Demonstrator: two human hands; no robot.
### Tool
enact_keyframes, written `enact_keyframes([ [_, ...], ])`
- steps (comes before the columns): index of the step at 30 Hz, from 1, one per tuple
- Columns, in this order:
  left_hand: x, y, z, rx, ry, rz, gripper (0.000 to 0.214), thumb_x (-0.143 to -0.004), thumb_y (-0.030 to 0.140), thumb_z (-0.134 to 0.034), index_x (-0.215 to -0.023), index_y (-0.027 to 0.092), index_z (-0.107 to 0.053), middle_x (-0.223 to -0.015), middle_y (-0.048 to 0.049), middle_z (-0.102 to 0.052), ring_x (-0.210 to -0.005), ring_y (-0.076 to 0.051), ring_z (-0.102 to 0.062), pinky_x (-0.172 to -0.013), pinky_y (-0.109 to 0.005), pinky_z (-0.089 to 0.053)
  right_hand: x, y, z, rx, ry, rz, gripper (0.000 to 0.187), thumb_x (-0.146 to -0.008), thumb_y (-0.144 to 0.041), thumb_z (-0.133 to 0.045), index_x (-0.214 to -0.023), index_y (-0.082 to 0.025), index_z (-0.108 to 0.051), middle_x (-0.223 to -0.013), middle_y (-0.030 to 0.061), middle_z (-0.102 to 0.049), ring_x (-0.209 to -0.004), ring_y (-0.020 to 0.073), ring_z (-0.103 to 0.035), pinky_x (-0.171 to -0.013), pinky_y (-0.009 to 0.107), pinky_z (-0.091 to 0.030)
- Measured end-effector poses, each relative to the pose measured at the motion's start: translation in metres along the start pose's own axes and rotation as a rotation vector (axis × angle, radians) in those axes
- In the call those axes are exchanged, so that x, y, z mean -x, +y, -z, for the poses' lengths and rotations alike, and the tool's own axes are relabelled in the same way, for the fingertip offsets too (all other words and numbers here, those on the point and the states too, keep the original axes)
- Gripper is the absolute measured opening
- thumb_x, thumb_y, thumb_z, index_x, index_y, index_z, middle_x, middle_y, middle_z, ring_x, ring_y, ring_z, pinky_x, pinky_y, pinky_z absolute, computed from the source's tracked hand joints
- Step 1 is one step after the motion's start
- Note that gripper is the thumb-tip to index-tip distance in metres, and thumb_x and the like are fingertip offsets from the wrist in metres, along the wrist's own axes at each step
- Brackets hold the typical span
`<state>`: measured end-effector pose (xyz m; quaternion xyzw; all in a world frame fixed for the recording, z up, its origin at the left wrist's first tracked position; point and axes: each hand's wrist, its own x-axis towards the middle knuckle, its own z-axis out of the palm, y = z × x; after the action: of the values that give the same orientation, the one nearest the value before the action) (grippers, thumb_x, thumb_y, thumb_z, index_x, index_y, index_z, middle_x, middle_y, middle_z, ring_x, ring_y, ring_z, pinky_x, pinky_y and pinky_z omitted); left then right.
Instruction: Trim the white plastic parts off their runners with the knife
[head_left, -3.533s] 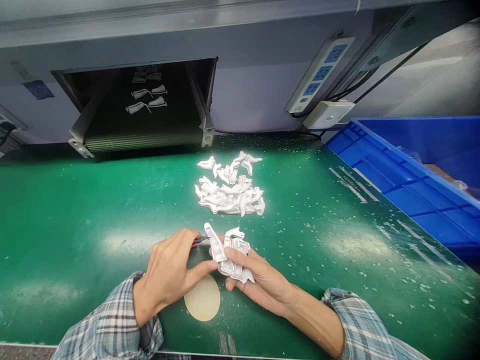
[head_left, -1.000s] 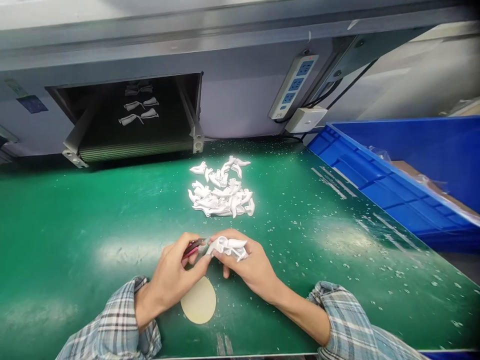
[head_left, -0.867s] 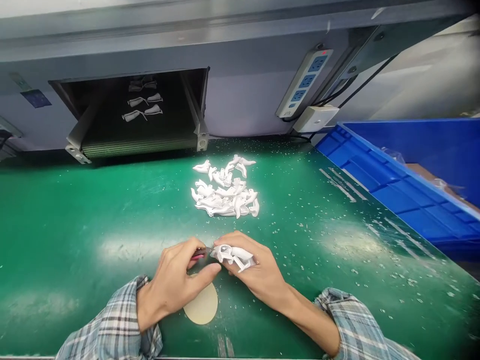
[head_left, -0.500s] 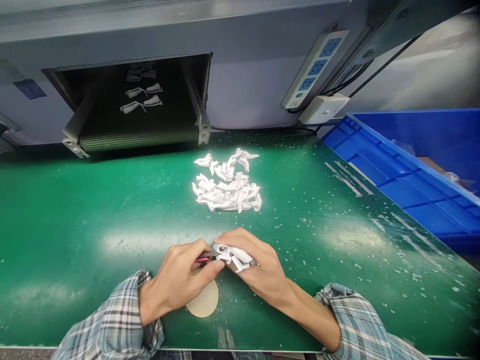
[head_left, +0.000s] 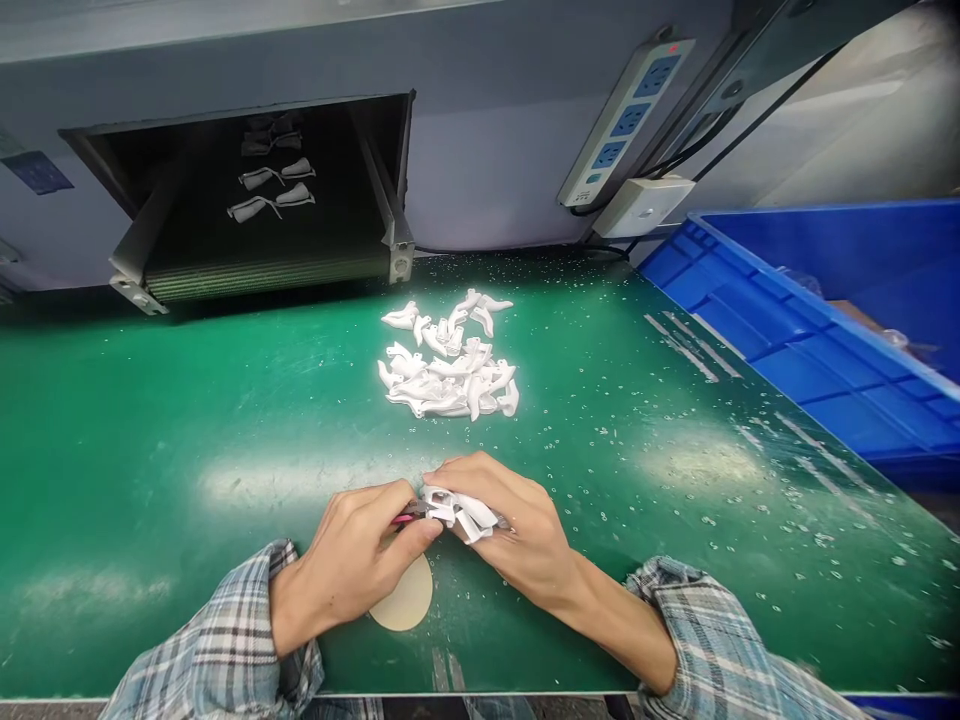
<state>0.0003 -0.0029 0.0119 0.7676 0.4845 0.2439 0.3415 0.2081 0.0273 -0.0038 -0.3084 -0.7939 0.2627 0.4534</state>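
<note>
My left hand (head_left: 349, 560) is shut around small red-handled cutters (head_left: 409, 517), with only their tips and part of the handles showing. My right hand (head_left: 517, 530) grips a small clump of white moulded plastic parts (head_left: 457, 513), partly hidden by my fingers. The cutter tips touch the clump's left end, and my hands nearly meet there. Farther up the green bench mat (head_left: 187, 400) lies a loose pile of similar white plastic parts (head_left: 448, 365), beyond reach of my fingers. Under my left thumb lies a beige oval pad (head_left: 405, 595).
Tiny white plastic scraps (head_left: 675, 480) dot the mat. At the back, a dark conveyor belt (head_left: 262, 270) carries several white parts (head_left: 274, 175). A blue plastic crate (head_left: 795, 320) stands at the right edge, below a wall power strip (head_left: 622, 125).
My hands have drawn closer together over the pad. The white clump now lies lower and flatter in my right hand, against the cutter tips. The pile looks unchanged.
</note>
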Motion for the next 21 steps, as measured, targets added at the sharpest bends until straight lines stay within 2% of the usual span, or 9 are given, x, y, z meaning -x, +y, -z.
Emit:
enact_keyframes([
  [4,0.000,0.001,0.002,0.023,-0.043,0.008,0.038,-0.104,0.042,-0.044,-0.073,0.022,-0.036,-0.062,0.0050,-0.041,-0.055,-0.012,-0.034,-0.054,-0.028,-0.025,-0.001,-0.003,0.002,0.017,-0.015,-0.015,0.022,-0.094,-0.017,-0.066,-0.114,-0.023,-0.069,-0.100,0.0082,-0.075,-0.089,0.0207,-0.073,-0.074,0.031,-0.058],
  [10,0.000,0.000,0.002,0.013,-0.050,-0.020,0.040,-0.105,0.041,-0.042,-0.071,0.022,-0.039,-0.059,0.0045,-0.041,-0.053,-0.013,-0.034,-0.053,-0.029,-0.025,0.001,-0.003,0.002,-0.006,-0.019,-0.036,0.023,-0.093,-0.015,-0.065,-0.115,-0.023,-0.069,-0.099,0.0081,-0.074,-0.087,0.0205,-0.072,-0.072,0.031,-0.058],
  [14,0.002,-0.003,0.000,-0.025,0.047,-0.089,0.038,-0.104,0.039,-0.047,-0.071,0.021,-0.045,-0.060,0.0041,-0.046,-0.053,-0.012,-0.037,-0.053,-0.028,-0.027,0.000,-0.003,-0.001,-0.061,-0.024,-0.078,0.023,-0.092,-0.015,-0.068,-0.113,-0.023,-0.070,-0.098,0.0075,-0.074,-0.086,0.0200,-0.072,-0.072,0.030,-0.057],
  [16,0.003,-0.004,-0.002,0.000,0.145,-0.101,0.025,-0.101,0.038,-0.054,-0.082,0.021,-0.056,-0.067,0.0032,-0.056,-0.055,-0.011,-0.044,-0.055,-0.025,-0.033,0.000,-0.003,-0.003,-0.110,-0.039,-0.116,0.020,-0.092,-0.018,-0.068,-0.111,-0.023,-0.070,-0.103,0.0079,-0.075,-0.092,0.0209,-0.072,-0.078,0.031,-0.058],
  [18,0.003,-0.004,-0.002,0.060,0.231,-0.085,0.013,-0.098,0.034,-0.059,-0.102,0.022,-0.062,-0.076,0.0022,-0.063,-0.057,-0.010,-0.048,-0.056,-0.023,-0.037,0.000,-0.004,-0.006,-0.201,-0.054,-0.232,0.018,-0.091,-0.022,-0.069,-0.109,-0.023,-0.071,-0.106,0.0073,-0.074,-0.095,0.0210,-0.071,-0.082,0.032,-0.059],
  [19,0.003,-0.003,-0.002,0.101,0.257,-0.068,0.014,-0.098,0.031,-0.060,-0.109,0.022,-0.062,-0.077,0.0025,-0.064,-0.056,-0.010,-0.048,-0.054,-0.022,-0.038,0.000,-0.005,-0.007,-0.271,-0.070,-0.335,0.017,-0.090,-0.025,-0.071,-0.107,-0.023,-0.070,-0.102,0.0061,-0.074,-0.089,0.0198,-0.071,-0.078,0.030,-0.060],
  [21,0.001,0.000,0.000,0.182,0.288,-0.021,0.012,-0.098,0.028,-0.058,-0.107,0.023,-0.064,-0.070,0.0044,-0.060,-0.052,-0.009,-0.046,-0.051,-0.020,-0.036,0.000,-0.008,-0.009,-0.457,-0.119,-0.581,0.023,-0.086,-0.033,-0.076,-0.105,-0.023,-0.070,-0.087,0.0019,-0.071,-0.067,0.0148,-0.068,-0.061,0.025,-0.060],
])
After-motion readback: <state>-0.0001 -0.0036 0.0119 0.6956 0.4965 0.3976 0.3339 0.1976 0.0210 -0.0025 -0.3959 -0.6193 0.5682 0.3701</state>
